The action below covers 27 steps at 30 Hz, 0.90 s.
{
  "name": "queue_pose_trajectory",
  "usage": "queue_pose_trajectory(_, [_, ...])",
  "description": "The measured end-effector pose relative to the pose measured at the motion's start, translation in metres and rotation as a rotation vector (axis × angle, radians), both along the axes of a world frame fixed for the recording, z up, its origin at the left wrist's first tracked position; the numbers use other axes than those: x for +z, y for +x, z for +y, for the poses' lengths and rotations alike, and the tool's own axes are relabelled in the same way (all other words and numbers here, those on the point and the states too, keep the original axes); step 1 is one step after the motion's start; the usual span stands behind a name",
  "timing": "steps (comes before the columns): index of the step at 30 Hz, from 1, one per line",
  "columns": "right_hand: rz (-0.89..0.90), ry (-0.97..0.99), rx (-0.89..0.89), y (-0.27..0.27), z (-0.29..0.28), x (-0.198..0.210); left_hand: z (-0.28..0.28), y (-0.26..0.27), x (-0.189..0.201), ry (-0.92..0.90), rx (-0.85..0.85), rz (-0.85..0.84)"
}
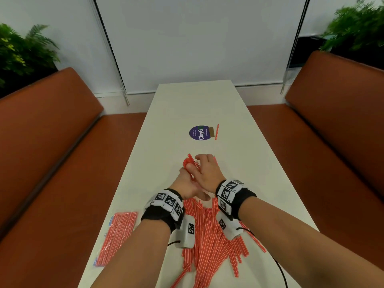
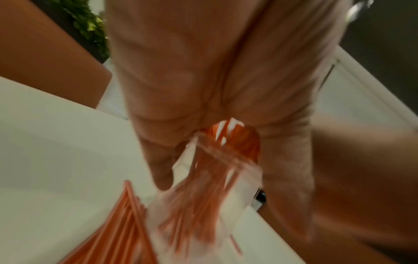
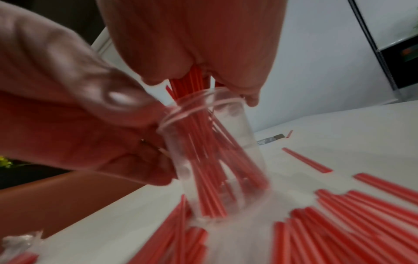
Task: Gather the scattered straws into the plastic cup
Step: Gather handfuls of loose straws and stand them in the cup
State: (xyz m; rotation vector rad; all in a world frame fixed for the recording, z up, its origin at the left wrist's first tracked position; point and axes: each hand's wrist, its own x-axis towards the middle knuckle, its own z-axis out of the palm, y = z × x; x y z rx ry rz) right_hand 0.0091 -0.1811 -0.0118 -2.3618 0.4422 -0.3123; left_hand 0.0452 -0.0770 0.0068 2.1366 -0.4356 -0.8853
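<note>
A clear plastic cup [image 3: 239,142] stands tilted on the white table [image 1: 239,125], with a bundle of red straws [image 3: 203,146] in it. My left hand [image 1: 187,185] grips the cup from the left side near its rim. My right hand [image 1: 205,173] is closed round the tops of the straw bundle [image 1: 190,162] above the cup. In the head view both hands hide the cup. A big pile of loose red straws [image 1: 207,235] lies under my wrists. In the left wrist view the cup [image 2: 237,192] is blurred below the palm.
One straw [image 1: 217,132] lies farther off beside a round purple sticker [image 1: 199,133]. A sealed packet of straws [image 1: 118,233] lies near the table's left edge. Orange bench seats [image 1: 52,142] flank the narrow table on both sides.
</note>
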Motion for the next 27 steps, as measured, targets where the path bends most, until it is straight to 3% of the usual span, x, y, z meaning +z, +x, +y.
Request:
queue_pose_trajectory(3, [0.069,0.000,-0.042,0.009,0.012,0.010,-0.011,-0.002,-0.009,-0.120,0.091,-0.152])
queue_pose_trajectory(5, [0.101,0.150,0.005,0.013,0.017,0.018,-0.014,0.001,-0.016,-0.120,0.032,-0.330])
queue_pose_trajectory(7, [0.076,0.321,0.027,0.012,0.015,0.025,-0.014,0.004,-0.016,-0.218,0.131,-0.211])
queue_pose_trajectory(8, [0.064,0.364,0.023,0.009,0.011,0.029,-0.013,0.009,-0.020,-0.182,0.138,-0.220])
queue_pose_trajectory(15, [0.313,0.313,0.099,-0.023,-0.030,0.020,-0.002,0.020,-0.019,-0.265,0.189,-0.045])
queue_pose_trajectory(20, [0.311,0.146,0.178,-0.021,-0.020,0.014,-0.007,0.019,-0.014,-0.297,0.267,0.124])
queue_pose_trajectory(23, [0.340,-0.144,0.212,-0.015,-0.011,0.016,-0.006,0.020,-0.011,-0.278,0.285,0.088])
queue_pose_trajectory(27, [0.355,-0.280,0.325,-0.011,0.000,0.024,-0.005,0.020,-0.009,-0.332,0.312,0.085])
